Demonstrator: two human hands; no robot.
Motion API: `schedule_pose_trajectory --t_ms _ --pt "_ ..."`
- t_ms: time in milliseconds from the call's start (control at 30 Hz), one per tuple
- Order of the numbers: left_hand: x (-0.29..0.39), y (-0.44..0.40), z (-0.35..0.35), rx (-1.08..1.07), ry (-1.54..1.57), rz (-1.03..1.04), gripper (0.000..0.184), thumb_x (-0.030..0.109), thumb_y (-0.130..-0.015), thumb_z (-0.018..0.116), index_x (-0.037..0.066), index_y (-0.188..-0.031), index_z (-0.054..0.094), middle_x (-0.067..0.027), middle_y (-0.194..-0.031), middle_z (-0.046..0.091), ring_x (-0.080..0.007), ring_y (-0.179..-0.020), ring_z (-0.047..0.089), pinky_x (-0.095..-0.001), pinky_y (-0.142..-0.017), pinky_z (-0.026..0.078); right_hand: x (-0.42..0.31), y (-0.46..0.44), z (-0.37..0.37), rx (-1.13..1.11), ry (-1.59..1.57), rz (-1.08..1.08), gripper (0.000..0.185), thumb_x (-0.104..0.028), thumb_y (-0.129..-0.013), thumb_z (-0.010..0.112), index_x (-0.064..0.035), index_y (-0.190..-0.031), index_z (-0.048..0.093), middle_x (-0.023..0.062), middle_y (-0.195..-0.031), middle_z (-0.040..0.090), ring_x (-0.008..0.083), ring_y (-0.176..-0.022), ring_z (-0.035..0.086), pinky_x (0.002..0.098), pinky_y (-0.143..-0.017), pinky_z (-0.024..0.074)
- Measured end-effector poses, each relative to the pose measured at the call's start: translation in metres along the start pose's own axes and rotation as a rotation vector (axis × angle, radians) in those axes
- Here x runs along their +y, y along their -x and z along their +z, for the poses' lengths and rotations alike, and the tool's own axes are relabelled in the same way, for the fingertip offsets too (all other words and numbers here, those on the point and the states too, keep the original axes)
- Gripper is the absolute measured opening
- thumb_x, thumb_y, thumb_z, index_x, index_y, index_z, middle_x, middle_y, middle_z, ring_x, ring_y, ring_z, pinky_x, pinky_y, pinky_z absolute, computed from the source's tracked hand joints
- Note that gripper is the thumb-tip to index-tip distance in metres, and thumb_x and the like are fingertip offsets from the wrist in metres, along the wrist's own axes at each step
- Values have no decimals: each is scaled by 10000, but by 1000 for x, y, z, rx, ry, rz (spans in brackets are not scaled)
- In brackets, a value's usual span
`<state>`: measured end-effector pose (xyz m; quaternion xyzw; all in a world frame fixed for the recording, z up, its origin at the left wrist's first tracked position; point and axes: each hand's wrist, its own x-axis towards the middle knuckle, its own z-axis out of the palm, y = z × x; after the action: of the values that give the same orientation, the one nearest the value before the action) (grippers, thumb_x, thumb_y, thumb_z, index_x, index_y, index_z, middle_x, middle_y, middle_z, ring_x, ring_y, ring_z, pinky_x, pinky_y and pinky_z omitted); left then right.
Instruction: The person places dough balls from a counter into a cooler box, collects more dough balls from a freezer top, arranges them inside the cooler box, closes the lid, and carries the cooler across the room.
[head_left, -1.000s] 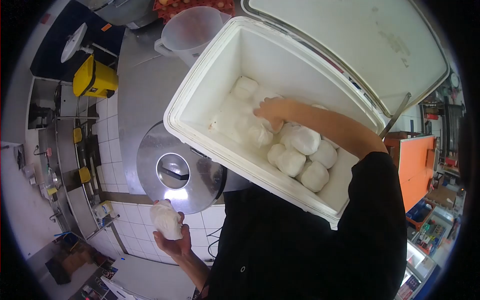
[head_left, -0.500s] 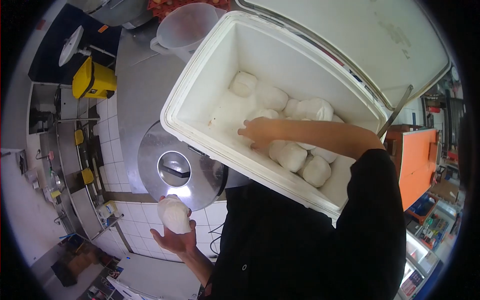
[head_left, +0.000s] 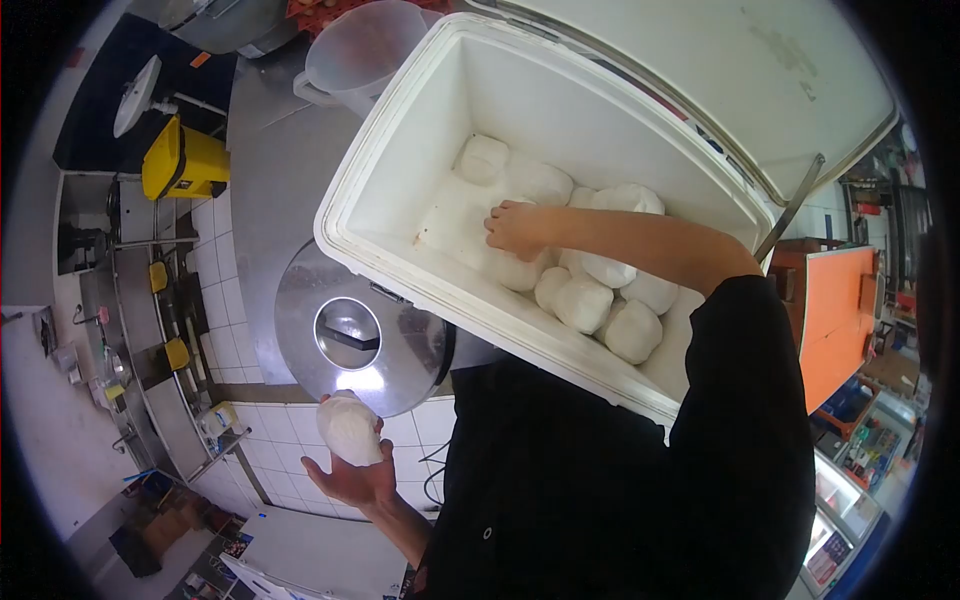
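Note:
My left hand, palm up with the thumb out to the side, holds a rounded white dough ball below the round metal lid. My right hand reaches into a deep white cooler box. Its fingers are curled down over a white lump among the dough balls, and the hand hides most of that lump. Several more dough balls lie on the box floor, mostly to the right and under my forearm. One ball sits in the far left part.
The cooler's hinged lid stands open behind, held by a metal stay. A translucent jug is left of the box on a steel counter. Further off are a yellow bin and an orange panel.
My right hand has lifted slightly toward the back of the box, and its fingers have curled. A ball in front of it shows more. My left hand keeps its dough ball almost still.

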<state>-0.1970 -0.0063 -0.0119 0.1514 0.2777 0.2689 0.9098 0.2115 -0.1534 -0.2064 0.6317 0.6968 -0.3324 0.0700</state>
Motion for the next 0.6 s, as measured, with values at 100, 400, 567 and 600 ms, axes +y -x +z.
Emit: schedule_pose_trajectory --t_ms 100,400,567,600 --pt "1 1 -3 39 8 6 879 634 -927 566 126 -1580 270 -151 -1502 385 -359 -1056 484 -424 -683 530 8 7 -18 92 -81 25 361 -129 -786 699 -53 -1138 670 179 -1072 660 351 -1159 585 480 -914 515" --pt "3 -20 23 -124 -154 39 950 582 -915 582 50 -1601 196 -191 -1546 352 -400 -1282 471 -492 -795 569 30 10 -36 130 -136 203 240 -135 -837 648 -14 -1040 688 181 -1015 712 371 -954 690 472 -835 555" --pt "-34 -61 125 -321 -620 396 1231 584 -752 751 45 -1619 65 -264 -1590 271 -433 -1482 304 -585 -1183 309 -62 105 -231 177 -1081 3 394 -234 -890 738 -47 -1203 591 118 -1116 669 201 -1061 660 359 -860 566" --pt "-46 -70 146 -373 -682 439 1289 599 -717 781 44 -1619 45 -267 -1591 265 -430 -1495 281 -584 -1213 257 -84 126 -251 167 -1260 -20 472 -219 -864 770 -60 -1254 558 110 -1154 654 185 -1102 640 344 -883 562"
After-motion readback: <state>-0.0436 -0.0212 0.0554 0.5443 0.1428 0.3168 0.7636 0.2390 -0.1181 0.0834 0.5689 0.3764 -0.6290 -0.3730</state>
